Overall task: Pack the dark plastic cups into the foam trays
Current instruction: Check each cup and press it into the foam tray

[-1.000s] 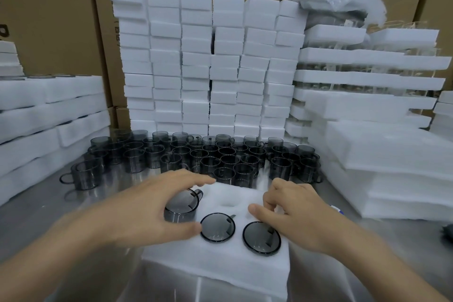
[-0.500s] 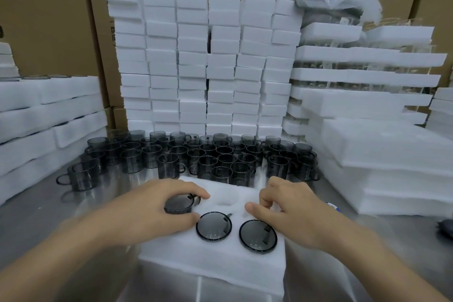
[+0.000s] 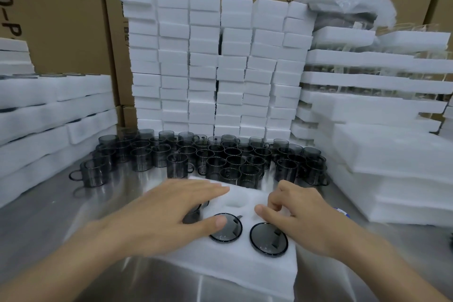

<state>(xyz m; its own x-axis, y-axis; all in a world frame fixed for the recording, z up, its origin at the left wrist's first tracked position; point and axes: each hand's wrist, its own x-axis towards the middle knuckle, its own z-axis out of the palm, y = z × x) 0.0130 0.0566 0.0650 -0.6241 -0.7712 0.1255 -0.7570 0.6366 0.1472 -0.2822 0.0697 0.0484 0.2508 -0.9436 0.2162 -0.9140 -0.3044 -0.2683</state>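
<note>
I press my left hand (image 3: 159, 216), fingers straight, on the dark plastic cup (image 3: 193, 214) directly beneath, in the white foam tray (image 3: 220, 265)

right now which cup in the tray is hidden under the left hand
The leftmost cup in the foam tray, only a dark sliver showing beneath the left hand; the middle cup and right cup show nearly whole.
</note>
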